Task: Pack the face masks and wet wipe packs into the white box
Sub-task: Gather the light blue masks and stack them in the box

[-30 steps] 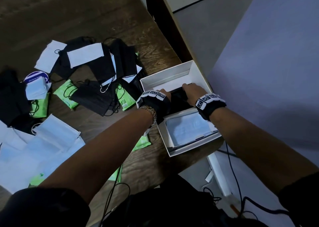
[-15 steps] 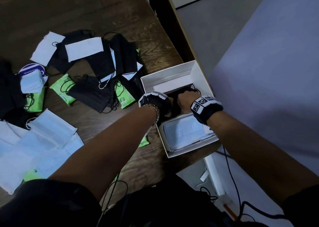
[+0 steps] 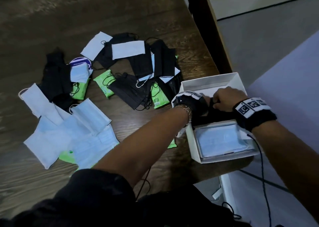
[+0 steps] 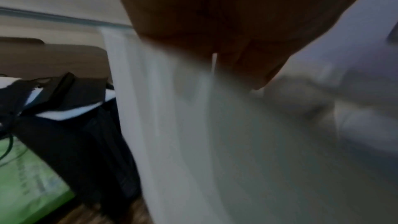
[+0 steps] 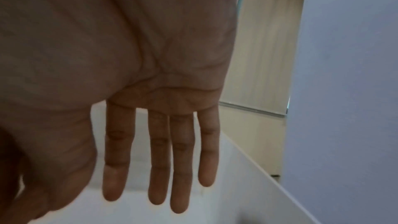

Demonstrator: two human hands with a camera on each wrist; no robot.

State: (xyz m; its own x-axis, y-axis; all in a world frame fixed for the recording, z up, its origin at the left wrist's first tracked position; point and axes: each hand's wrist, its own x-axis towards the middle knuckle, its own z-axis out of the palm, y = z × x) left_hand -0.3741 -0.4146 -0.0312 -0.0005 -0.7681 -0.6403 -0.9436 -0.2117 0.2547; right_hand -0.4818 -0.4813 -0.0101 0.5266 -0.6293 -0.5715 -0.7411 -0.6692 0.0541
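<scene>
The white box (image 3: 210,79) sits at the table's right edge. A stack of light blue masks (image 3: 222,140) fills its near end, and black masks (image 3: 219,116) lie across its middle. Both hands reach into the box over the black masks. My right hand (image 3: 224,99) points straight fingers (image 5: 159,159) down along the box's inner wall (image 5: 237,193). My left hand (image 3: 205,100) is mostly hidden by its wristband; the blurred left wrist view shows its fingers (image 4: 254,67) side by side, pointing down against the white box wall (image 4: 172,125).
Loose black masks (image 3: 138,59), light blue masks (image 3: 77,131) and green wipe packs (image 3: 105,83) lie scattered on the wooden table (image 3: 51,19) left of the box. A green pack (image 3: 158,99) lies close to the box's left wall. The floor drops away right of the box.
Both hands went from lying flat on the black masks to pointing their fingers down into the box. The black masks sit lower in the box.
</scene>
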